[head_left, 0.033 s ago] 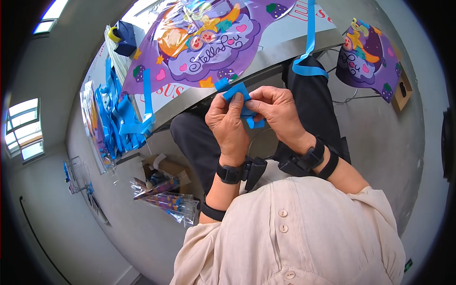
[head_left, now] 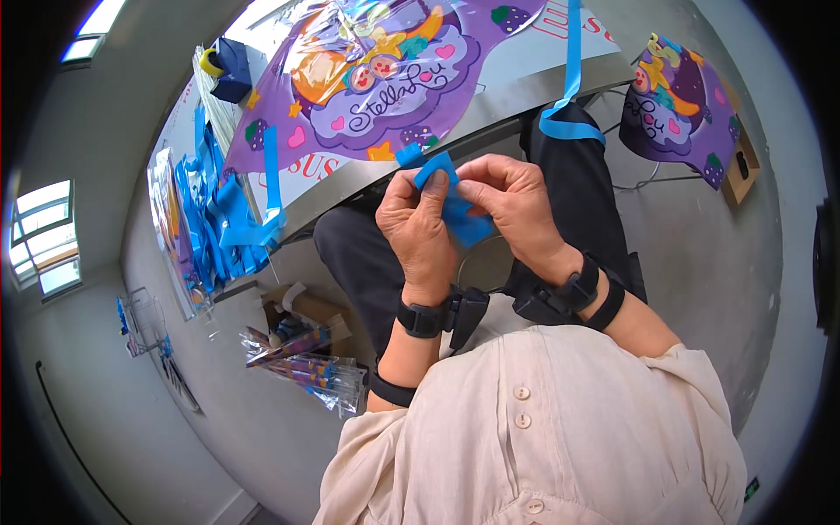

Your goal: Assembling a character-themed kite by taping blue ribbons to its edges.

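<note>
Just off the table's near edge, my left hand point(head_left: 416, 223) pinches a folded piece of blue ribbon point(head_left: 456, 214) between thumb and fingers. Part of the ribbon sticks up above the thumb and a wider part hangs below. My right hand point(head_left: 512, 206) is closed at the other side of it, thumb and forefinger pressed together, the other fingers curled against the blue piece. A purple printed sheet point(head_left: 367, 114), shiny and shaped like a kite sail, lies on the table beyond both hands. How the ribbon is folded inside my fingers is hidden.
A blue ribbon strip point(head_left: 573, 52) crosses the table and drapes over my right knee. More blue ribbons point(head_left: 206, 223) hang at the left edge, near a dark blue box point(head_left: 232, 70). Another purple sheet point(head_left: 678, 114) hangs at right. Wrapped bundles point(head_left: 315, 372) lie on the floor.
The blue ribbon's lower part now hangs out wider between my hands, slightly blurred. My right fingertips have drawn a little away from my left thumb.
</note>
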The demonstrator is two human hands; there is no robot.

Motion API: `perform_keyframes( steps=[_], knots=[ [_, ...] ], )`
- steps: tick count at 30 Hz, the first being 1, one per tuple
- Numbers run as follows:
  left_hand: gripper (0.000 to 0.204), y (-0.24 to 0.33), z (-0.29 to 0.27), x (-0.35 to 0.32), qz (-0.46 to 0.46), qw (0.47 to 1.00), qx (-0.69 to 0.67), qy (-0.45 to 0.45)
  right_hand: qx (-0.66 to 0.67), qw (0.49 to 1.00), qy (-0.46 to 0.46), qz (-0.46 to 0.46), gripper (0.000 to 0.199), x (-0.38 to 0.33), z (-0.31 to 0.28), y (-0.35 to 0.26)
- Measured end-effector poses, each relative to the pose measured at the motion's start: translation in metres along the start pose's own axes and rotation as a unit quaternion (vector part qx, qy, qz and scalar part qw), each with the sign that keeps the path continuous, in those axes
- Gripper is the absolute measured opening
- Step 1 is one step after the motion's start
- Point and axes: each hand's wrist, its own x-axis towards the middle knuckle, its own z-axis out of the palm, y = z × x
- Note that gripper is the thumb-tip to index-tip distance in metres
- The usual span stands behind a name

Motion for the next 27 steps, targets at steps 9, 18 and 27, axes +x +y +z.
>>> perform_keyframes(
  steps=[9,18,27],
  knots=[
    [0.015,0.004,-0.003,0.006,0.269,0.906,0.325,-0.043,0.131,0.984,0.011,0.117,0.026,-0.002,0.001,-0.022],
    [0.023,0.003,-0.003,0.000,0.321,0.855,0.401,-0.067,0.201,0.974,-0.010,0.107,0.022,0.001,-0.005,-0.015],
    [0.027,0.012,0.004,-0.009,0.294,0.864,0.394,-0.109,0.181,0.981,0.008,0.071,0.014,0.004,-0.011,-0.013]
  ],
)
